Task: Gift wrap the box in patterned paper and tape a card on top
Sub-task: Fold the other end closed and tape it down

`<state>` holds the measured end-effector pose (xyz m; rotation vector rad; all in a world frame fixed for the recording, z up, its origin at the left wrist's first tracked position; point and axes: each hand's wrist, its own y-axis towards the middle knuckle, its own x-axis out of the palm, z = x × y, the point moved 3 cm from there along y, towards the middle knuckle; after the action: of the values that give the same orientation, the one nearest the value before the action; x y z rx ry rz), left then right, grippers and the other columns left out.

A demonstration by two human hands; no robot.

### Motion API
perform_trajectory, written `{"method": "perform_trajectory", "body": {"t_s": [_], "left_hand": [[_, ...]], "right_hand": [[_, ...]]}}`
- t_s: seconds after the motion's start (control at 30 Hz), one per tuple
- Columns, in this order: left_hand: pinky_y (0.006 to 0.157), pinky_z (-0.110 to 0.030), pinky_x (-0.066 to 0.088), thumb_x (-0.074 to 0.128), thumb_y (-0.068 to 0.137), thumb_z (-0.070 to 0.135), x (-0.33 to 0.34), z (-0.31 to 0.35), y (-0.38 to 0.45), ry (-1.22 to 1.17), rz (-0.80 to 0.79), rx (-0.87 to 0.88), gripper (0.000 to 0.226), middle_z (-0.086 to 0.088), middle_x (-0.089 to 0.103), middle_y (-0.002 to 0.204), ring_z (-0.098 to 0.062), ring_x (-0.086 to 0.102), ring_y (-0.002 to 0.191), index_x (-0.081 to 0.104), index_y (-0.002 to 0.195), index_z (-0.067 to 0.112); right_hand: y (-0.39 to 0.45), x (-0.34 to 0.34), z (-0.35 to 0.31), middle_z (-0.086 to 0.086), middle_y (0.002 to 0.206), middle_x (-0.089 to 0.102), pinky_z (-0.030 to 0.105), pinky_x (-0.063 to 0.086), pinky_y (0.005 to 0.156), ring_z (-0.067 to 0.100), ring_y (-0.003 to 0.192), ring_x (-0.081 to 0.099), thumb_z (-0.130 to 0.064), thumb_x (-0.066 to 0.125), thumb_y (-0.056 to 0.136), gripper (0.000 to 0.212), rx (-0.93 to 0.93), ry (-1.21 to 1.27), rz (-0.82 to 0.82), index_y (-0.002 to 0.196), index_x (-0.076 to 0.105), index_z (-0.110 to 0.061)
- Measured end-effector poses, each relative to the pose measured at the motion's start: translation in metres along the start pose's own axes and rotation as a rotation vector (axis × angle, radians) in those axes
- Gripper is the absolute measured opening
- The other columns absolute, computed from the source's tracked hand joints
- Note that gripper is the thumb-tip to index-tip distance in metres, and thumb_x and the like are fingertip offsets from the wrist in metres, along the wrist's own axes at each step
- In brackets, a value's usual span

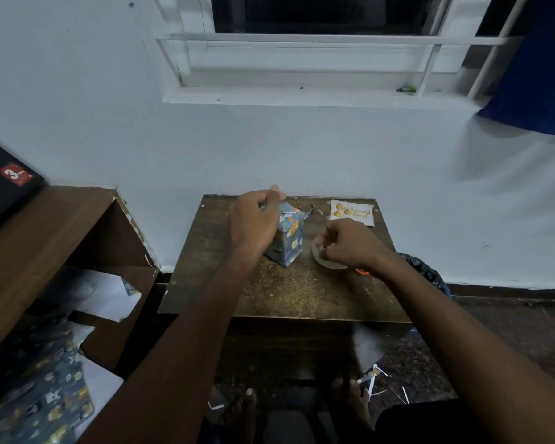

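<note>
A small box wrapped in blue patterned paper (289, 240) stands on the brown table (285, 293), its top flaps loose and sticking up. My left hand (253, 225) grips the box from its left side, fingers curled over the top edge. To the right, my right hand (346, 243) pinches at a roll of clear tape (326, 262) lying on the table. A white card with orange shapes and writing (353, 212) lies flat at the table's back right corner. Most of the tape roll is hidden by my right hand.
An orange object (362, 272) peeks out under my right wrist. A brown shelf unit (61, 238) at the left holds patterned wrapping paper (42, 389) and white sheets. Paper scraps (375, 379) lie on the floor by my feet. A black bag (426, 270) sits behind the table's right edge.
</note>
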<state>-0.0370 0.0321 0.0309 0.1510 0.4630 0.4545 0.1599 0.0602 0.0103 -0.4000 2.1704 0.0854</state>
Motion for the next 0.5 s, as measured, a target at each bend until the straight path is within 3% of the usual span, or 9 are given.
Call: {"method": "perform_trajectory", "body": {"t_s": [0.1,0.2,0.3,0.4,0.5], "left_hand": [[0.097,-0.042,0.054,0.048,0.106,0.056,-0.001,0.003,0.002,0.174,-0.124,0.151,0.047,0.005,0.077,0.111,-0.01,0.067,0.103,0.081,0.114,0.024],[0.111,-0.047,0.042,0.037,0.101,0.067,-0.001,0.0,0.004,0.441,-0.285,0.266,0.067,-0.002,0.062,0.142,-0.022,0.051,0.131,0.061,0.147,0.023],[0.121,-0.049,0.031,0.04,0.1,0.072,-0.002,-0.003,0.006,0.541,-0.429,0.273,0.084,-0.005,0.04,0.16,-0.026,0.031,0.147,0.032,0.164,0.017],[0.124,-0.049,0.028,0.061,0.09,0.073,-0.002,-0.008,0.009,0.639,-0.521,0.311,0.108,-0.008,0.028,0.165,-0.028,0.023,0.149,0.014,0.168,0.014],[0.118,-0.045,0.035,0.066,0.087,0.073,-0.002,-0.011,0.01,0.685,-0.429,0.348,0.104,-0.009,0.036,0.15,-0.027,0.031,0.14,0.024,0.163,0.015]], "right_hand": [[-0.001,-0.001,0.008,-0.005,0.099,0.064,0.027,0.043,0.078,0.019,0.101,0.059,-0.026,0.089,0.075,0.028,-0.028,-0.28,-0.123,0.096,0.072,-0.019],[0.0,0.0,0.013,-0.006,0.11,0.064,0.035,0.04,0.098,0.021,0.111,0.053,-0.046,0.096,0.064,0.05,-0.039,-0.371,-0.188,0.101,0.07,-0.025],[0.002,0.001,0.017,-0.008,0.108,0.059,0.036,0.038,0.1,0.02,0.113,0.05,-0.042,0.096,0.066,0.047,-0.047,-0.433,-0.235,0.102,0.071,-0.025],[0.004,0.004,0.021,-0.003,0.106,0.066,0.039,0.044,0.098,0.024,0.113,0.052,-0.032,0.09,0.075,0.028,-0.052,-0.502,-0.191,0.097,0.075,-0.025],[0.003,-0.002,0.02,0.003,0.095,0.073,0.034,0.052,0.082,0.023,0.102,0.061,-0.015,0.074,0.084,0.007,-0.039,-0.402,-0.107,0.09,0.078,-0.015]]}}
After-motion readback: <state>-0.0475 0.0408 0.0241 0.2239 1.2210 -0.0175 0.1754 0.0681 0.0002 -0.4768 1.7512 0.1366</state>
